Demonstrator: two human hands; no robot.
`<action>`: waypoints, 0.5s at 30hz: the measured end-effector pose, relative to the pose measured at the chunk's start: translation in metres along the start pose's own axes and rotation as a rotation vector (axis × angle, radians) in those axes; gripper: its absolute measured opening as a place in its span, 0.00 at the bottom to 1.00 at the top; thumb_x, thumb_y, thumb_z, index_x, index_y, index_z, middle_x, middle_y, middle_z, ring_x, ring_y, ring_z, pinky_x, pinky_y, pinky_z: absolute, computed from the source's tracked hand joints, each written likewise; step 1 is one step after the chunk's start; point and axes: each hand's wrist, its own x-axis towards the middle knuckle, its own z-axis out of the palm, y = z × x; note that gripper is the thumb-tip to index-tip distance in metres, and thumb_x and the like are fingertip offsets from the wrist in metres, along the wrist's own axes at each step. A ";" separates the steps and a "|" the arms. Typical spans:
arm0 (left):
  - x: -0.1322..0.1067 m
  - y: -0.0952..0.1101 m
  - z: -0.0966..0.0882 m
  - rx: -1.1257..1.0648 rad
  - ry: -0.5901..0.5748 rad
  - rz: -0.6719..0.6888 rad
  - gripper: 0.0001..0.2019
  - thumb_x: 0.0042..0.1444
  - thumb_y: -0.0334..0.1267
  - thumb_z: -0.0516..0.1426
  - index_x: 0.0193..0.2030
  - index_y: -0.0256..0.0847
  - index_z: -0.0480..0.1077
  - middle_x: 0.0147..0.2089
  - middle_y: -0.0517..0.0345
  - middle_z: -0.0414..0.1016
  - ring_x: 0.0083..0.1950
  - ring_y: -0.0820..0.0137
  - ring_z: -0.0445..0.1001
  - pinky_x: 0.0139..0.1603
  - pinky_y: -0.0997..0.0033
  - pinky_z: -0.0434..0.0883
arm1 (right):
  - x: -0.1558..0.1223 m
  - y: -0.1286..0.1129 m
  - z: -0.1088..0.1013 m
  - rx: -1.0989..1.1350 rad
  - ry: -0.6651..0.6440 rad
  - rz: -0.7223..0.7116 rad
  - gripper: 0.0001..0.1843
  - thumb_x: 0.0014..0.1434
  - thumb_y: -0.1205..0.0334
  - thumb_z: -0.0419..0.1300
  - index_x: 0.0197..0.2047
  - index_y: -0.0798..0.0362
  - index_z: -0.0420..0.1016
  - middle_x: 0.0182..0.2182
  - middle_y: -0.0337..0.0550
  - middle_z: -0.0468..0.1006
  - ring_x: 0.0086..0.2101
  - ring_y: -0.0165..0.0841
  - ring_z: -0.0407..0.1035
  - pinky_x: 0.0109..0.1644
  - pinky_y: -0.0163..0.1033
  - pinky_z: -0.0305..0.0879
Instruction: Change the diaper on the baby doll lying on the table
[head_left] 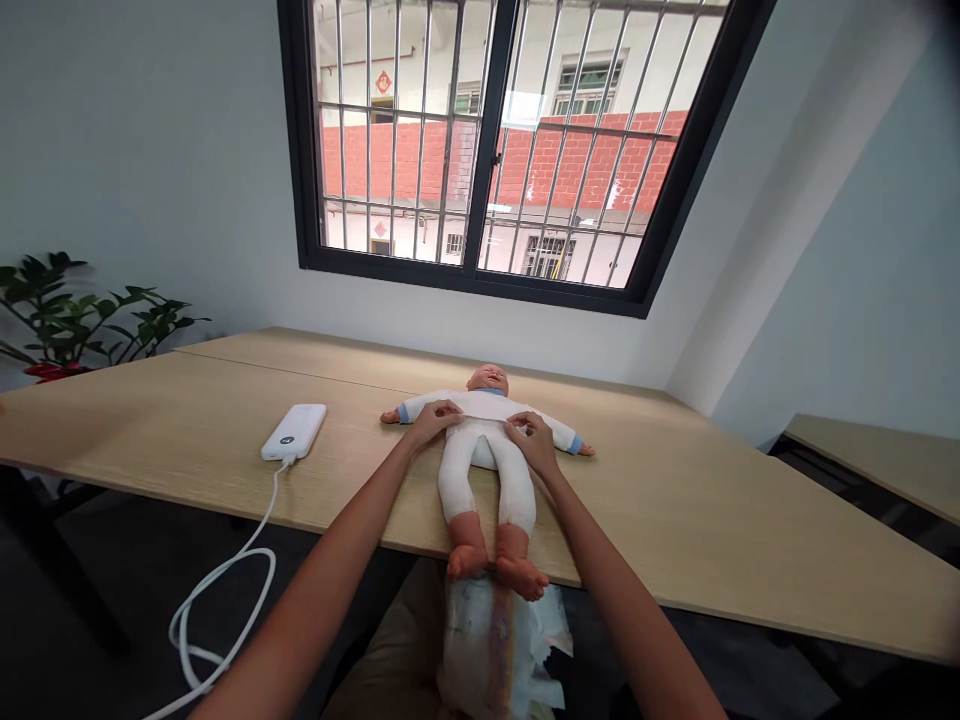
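A baby doll [487, 378] lies on its back on the table, its feet at the front edge. It wears a white top [486, 403] with blue cuffs and collar, and its legs are covered in white cloth. At the waist, my left hand [436, 418] pinches the hem of the top on the left side. Opposite it, my right hand [534, 440] has its fingers closed on the same hem at the right. The hem runs roughly straight between both hands. A diaper [480, 650] rests on my lap below the doll's feet.
A white power bank [294, 432] lies left of the doll, and its white cable [262, 555] hangs off the front edge of the wooden table [720, 510]. A potted plant [75, 315] stands at far left. A barred window [480, 150] is ahead.
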 end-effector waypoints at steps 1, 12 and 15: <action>0.000 0.002 0.000 -0.007 -0.001 -0.010 0.16 0.41 0.47 0.67 0.29 0.36 0.74 0.31 0.57 0.73 0.34 0.70 0.67 0.36 0.72 0.63 | 0.001 0.000 0.000 0.003 -0.008 0.007 0.09 0.51 0.55 0.59 0.30 0.52 0.75 0.32 0.44 0.78 0.36 0.37 0.68 0.45 0.43 0.62; -0.092 0.118 0.069 0.118 0.207 0.147 0.20 0.56 0.53 0.57 0.24 0.40 0.63 0.25 0.61 0.63 0.31 0.71 0.62 0.35 0.71 0.60 | -0.071 -0.136 -0.026 0.437 -0.097 0.145 0.14 0.55 0.51 0.65 0.42 0.50 0.77 0.40 0.45 0.79 0.42 0.38 0.71 0.50 0.42 0.66; -0.159 0.147 0.086 -0.017 0.100 0.051 0.21 0.56 0.55 0.58 0.24 0.40 0.63 0.25 0.61 0.62 0.30 0.71 0.61 0.33 0.72 0.61 | -0.123 -0.180 -0.041 0.525 -0.080 0.292 0.11 0.56 0.51 0.65 0.35 0.49 0.76 0.33 0.43 0.76 0.37 0.37 0.71 0.39 0.38 0.69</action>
